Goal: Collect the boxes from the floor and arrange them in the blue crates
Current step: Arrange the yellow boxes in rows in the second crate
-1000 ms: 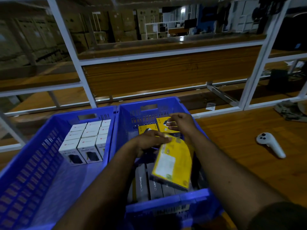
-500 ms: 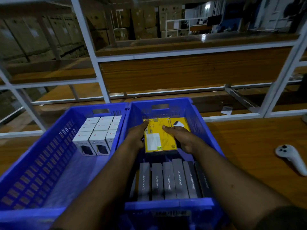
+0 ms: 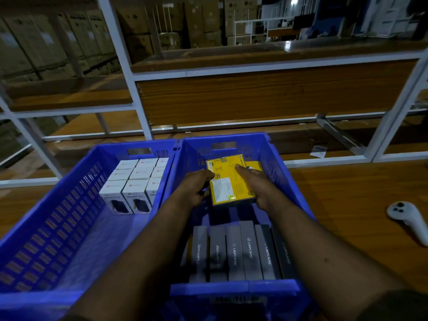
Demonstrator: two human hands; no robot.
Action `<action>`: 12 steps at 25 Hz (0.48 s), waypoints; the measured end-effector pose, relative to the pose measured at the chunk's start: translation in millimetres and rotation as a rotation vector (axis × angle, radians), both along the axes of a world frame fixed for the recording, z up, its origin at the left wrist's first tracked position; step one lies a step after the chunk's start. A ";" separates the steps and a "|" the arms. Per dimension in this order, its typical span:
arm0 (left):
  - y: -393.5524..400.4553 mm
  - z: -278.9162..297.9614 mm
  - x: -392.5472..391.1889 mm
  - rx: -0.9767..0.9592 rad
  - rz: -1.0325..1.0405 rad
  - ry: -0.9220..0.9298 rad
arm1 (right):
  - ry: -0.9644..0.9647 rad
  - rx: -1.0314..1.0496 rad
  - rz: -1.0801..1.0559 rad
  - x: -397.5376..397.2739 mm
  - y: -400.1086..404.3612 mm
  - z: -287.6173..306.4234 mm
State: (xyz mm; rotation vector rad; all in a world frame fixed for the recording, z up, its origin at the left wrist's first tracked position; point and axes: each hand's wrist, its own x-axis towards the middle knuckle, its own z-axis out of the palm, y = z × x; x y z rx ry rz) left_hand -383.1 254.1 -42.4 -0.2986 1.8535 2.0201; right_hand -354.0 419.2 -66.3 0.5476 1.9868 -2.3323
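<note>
- Dim warehouse: white metal shelving [image 3: 136, 93] across the upper frame, stacked cartons behind it, wooden floor [image 3: 347, 193] at centre right.
- Two blue crates side by side in the lower half: left crate [image 3: 46, 228] with white boxes [image 3: 136, 181] standing in rows at its far end; right crate [image 3: 284, 177] with grey boxes [image 3: 234, 251] set on edge along its near end.
- Yellow box [image 3: 229, 181] at frame centre, inside the right crate toward its far end, face up, apparently on top of another yellow box [image 3: 254, 165] peeking out at its right.
- Left hand [image 3: 196, 188] curled against the yellow box's left edge, fingertips at the upper corner; right hand [image 3: 257, 181] gripping the right edge, index finger laid across the top.
- Step in hand, judging by this: seating the yellow box into the far stack.
- Next move calls for squaring it with the box beneath, letting go with both hands, then reaching for another box.
- White handheld controller [image 3: 410, 218] lying on the floor at right of frame, well apart from the crates.
</note>
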 end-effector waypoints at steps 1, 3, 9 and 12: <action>0.0 -0.5 -0.2 -0.005 -0.010 -0.014 | 0.007 -0.008 -0.008 2.3 -1.0 3.7; -1.4 -3.6 -1.8 -0.032 -0.040 -0.059 | 0.055 -0.058 -0.012 4.2 -0.3 10.2; -19.3 5.4 -5.6 0.343 -0.005 -0.344 | 0.319 0.107 0.209 10.2 -4.0 25.1; -17.5 9.5 -0.2 0.261 -0.082 -0.243 | 0.332 0.199 0.184 5.1 -3.3 18.0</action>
